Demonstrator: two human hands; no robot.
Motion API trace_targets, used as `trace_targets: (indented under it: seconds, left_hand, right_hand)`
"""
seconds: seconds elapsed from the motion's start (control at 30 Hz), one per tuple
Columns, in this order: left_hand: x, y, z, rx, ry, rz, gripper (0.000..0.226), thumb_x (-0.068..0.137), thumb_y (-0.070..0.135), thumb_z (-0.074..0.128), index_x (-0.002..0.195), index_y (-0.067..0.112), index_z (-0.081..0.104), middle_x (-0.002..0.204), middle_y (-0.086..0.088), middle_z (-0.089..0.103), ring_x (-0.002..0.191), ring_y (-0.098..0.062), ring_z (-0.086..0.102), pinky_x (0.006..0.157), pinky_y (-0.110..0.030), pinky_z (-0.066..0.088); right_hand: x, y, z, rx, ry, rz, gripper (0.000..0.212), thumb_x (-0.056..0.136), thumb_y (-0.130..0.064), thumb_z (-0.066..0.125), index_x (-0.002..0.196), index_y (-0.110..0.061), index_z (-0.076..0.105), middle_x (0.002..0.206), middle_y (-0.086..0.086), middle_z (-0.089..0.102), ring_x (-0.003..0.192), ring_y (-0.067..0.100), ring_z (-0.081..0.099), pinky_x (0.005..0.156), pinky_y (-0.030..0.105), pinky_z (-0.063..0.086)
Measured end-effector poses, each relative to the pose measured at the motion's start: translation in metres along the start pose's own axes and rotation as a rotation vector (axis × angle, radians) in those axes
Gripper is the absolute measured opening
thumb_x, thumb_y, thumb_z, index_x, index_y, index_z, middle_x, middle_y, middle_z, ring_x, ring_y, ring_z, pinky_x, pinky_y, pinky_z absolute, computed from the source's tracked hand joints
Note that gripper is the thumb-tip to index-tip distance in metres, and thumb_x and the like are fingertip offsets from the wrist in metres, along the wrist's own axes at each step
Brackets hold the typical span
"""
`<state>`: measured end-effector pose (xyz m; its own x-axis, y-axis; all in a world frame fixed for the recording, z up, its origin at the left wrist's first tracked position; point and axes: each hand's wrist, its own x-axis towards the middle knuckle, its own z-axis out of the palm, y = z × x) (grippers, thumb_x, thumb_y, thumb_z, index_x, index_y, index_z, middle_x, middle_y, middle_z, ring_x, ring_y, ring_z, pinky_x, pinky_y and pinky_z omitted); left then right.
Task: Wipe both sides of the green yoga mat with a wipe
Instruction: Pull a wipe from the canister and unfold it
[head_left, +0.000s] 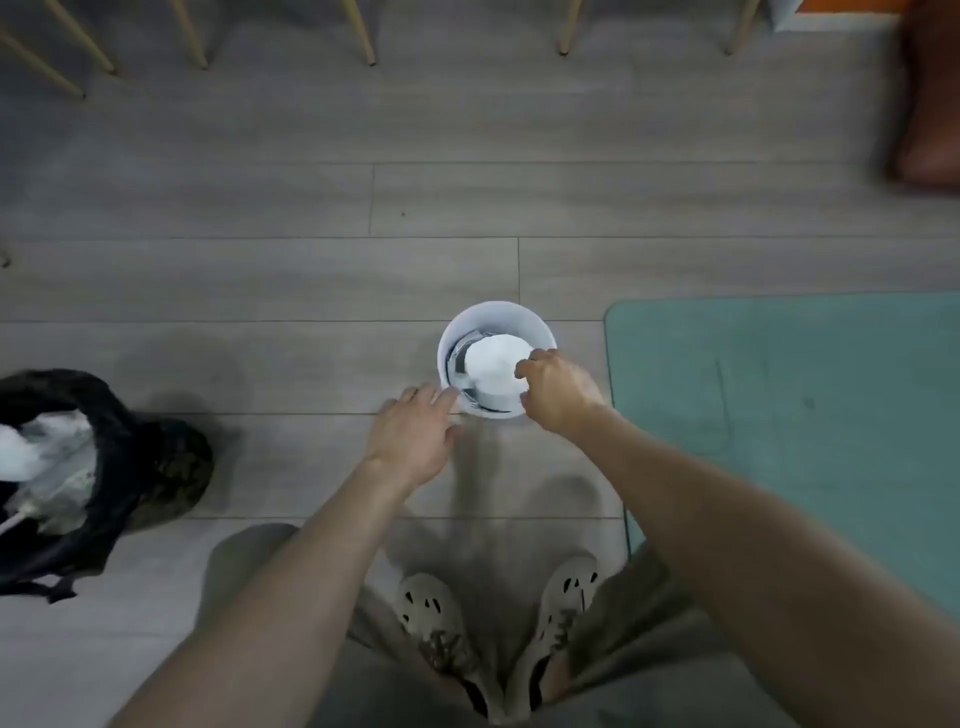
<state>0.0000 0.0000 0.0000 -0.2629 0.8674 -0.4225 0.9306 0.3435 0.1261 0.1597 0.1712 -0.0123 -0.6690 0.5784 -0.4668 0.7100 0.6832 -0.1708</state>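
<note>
Our right hand (558, 389) pinches the wipe (493, 364) atop the tub (493, 312); left hand (410, 431), fingers spread, just beside it. We'd brace the tub and pull straight up. Green yoga mat (779, 389) lies right of the tub.

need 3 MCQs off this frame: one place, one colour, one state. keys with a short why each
1. Where does the yoga mat lie relative to the wipe tub?
A) to the person's left of it
B) to the person's right of it
C) under it

2. What colour is the bag at the left edge?
A) black
B) red
C) yellow

3. What is the right hand doing?
A) pressing flat on the yoga mat
B) pinching the wipe at the tub's mouth
C) hanging idle at the side

Key:
1 B: the yoga mat lies flat on the floor, right of the tub and apart from it.
2 A: the bag is black, with white stuff inside.
3 B: its fingers curl on the white wipe's edge.
</note>
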Motion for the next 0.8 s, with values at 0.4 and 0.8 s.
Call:
trace_targets:
  seconds: [0.4, 0.8]
  left_hand:
    - [0.103, -0.018, 0.131, 0.067, 0.012, 0.063, 0.098, 0.099, 0.075, 0.029, 0.167, 0.008, 0.009, 0.176, -0.012, -0.006, 0.161, -0.026, -0.018, 0.129, -0.052, 0.011]
    - [0.109, -0.017, 0.119, 0.011, -0.164, 0.064, 0.098, 0.100, 0.076, 0.024, 0.165, 0.016, -0.017, 0.172, 0.001, -0.029, 0.149, -0.016, -0.044, 0.129, -0.056, 0.000]
  right_hand:
    - [0.083, 0.009, 0.076, -0.213, -0.208, 0.152, 0.065, 0.086, -0.074, 0.067, 0.124, -0.022, 0.063, 0.125, 0.001, 0.067, 0.129, 0.030, 0.052, 0.102, 0.042, 0.045]
    - [0.055, 0.004, 0.040, 0.275, -0.071, 0.121, 0.033, 0.109, -0.029, 0.048, 0.113, -0.008, 0.073, 0.120, 0.010, 0.073, 0.111, 0.031, 0.064, 0.088, 0.034, 0.050]
